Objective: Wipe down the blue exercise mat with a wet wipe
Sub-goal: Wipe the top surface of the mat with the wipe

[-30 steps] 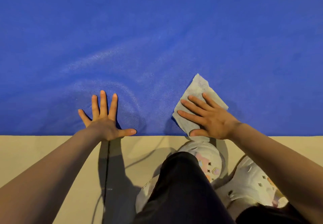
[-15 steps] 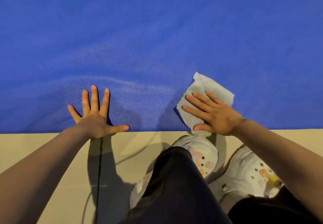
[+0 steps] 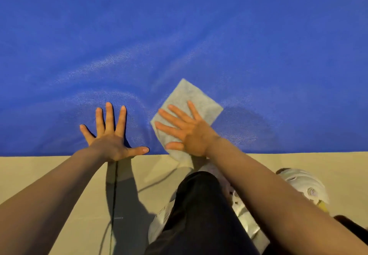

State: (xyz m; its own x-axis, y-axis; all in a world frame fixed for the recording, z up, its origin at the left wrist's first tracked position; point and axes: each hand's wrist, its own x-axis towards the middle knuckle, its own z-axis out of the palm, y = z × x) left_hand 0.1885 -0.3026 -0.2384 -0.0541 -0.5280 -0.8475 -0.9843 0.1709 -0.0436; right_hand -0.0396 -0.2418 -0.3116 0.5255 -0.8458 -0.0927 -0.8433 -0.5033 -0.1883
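Observation:
The blue exercise mat (image 3: 199,35) fills the upper part of the view, its near edge running straight across. A pale grey wet wipe (image 3: 191,97) lies flat on the mat by that edge, its near corner hanging over onto the floor. My right hand (image 3: 187,133) presses down on the wipe with straight, spread fingers. My left hand (image 3: 111,135) rests flat on the mat to the left of the wipe, fingers splayed, thumb along the mat's edge. Damp, shiny streaks show on the mat around both hands.
Beige floor (image 3: 49,175) lies below the mat's edge. My knee in dark trousers (image 3: 199,205) and white patterned shoes (image 3: 304,185) are on the floor close to the mat. A dark floor seam (image 3: 113,205) runs toward me under my left arm.
My right hand has slid the wipe leftward along the mat's near edge, closer to my left hand. The left hand stays flat on the mat.

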